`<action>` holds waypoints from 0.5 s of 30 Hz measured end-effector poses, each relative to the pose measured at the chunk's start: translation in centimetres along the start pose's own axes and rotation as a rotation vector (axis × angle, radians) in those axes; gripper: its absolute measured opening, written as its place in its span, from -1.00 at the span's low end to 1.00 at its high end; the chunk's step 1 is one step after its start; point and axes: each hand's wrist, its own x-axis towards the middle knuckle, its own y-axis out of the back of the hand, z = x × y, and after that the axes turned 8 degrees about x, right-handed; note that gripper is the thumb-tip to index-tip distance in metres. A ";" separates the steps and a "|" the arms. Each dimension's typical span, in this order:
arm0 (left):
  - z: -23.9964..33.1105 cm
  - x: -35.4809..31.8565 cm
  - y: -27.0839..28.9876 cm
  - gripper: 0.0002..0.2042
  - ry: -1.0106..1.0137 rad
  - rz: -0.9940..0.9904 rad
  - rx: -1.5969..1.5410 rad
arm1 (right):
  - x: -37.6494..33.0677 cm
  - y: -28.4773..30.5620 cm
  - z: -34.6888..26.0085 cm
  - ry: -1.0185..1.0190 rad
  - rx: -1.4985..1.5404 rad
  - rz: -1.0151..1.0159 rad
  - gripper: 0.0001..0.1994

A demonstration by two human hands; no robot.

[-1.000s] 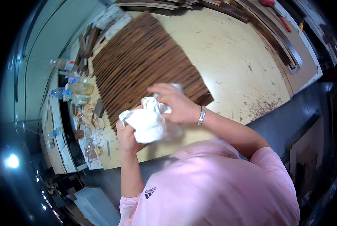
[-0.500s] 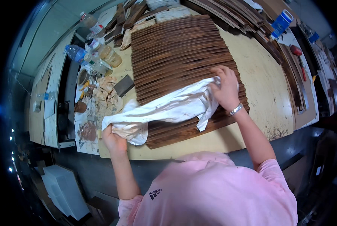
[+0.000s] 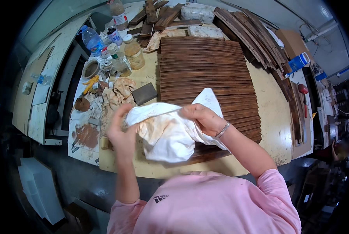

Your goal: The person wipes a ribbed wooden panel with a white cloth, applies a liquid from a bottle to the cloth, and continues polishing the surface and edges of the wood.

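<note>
A: What has changed in the last second?

B: Half a second ago the white cloth (image 3: 170,134) was stretched long between the two hands, the right one out over the slats. Now it is drawn in and bunched, hanging as a loose bundle with a brown-orange stain on its front. The left hand (image 3: 121,130) pinches one upper corner with closed fingers, and the right hand (image 3: 201,118) grips the top edge just beside it, also closed on the fabric. The hands stand much nearer to each other than before.

A: And what does that tell?

B: By the look of it, the person is regathering the cloth into a pad, held in the air and touching neither slats nor worktop (image 3: 268,117).

A: Where is it, relative to the hands?

B: Between them and below them, with one clean corner standing up just beyond the right hand.

A: What lies around?

B: Beyond the right hand lies the panel of dark brown wooden slats (image 3: 205,66), its near edge hidden under the hanging cloth. Beyond the left hand lie a dark rectangular block (image 3: 144,93) and a crumpled stained rag (image 3: 120,90); farther out stand a jar of amber liquid (image 3: 134,52) and a plastic water bottle (image 3: 91,40).

A: Anything in the way?

B: Only the cloth itself, which hides the slats nearest the person. The clutter sits well off to the left hand's far side.
</note>
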 end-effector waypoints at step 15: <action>-5.6 -3.6 -4.7 -0.68 0.418 -0.373 -0.387 | 7.8 0.3 -5.6 0.205 -0.164 0.025 -0.90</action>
